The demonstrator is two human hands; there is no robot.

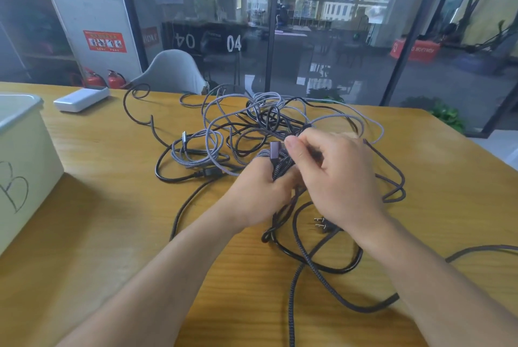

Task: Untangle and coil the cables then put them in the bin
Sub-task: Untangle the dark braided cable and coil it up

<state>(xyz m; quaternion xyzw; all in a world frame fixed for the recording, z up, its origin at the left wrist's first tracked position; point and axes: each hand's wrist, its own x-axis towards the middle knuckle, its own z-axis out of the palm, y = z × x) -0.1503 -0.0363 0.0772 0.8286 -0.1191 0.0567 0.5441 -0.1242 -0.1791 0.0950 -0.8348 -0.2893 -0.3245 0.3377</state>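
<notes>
The person is standing over the wooden bench (112, 220), working at a tangle of cables (238, 133) that is sprawling across its middle toward the far edge. The left hand (260, 195) is gripping a gathered bunch of dark braided cable (281, 165), fingers curled round it. The right hand (333, 175) is pinching a strand just beside the grey connector (275, 148) (thumb and forefinger pressed together). A black two-pin plug (322, 223) is lying near the right wrist. The pale bin (25, 156) is sitting at the left edge, a white power bank (81, 99) by the far-left corner.
</notes>
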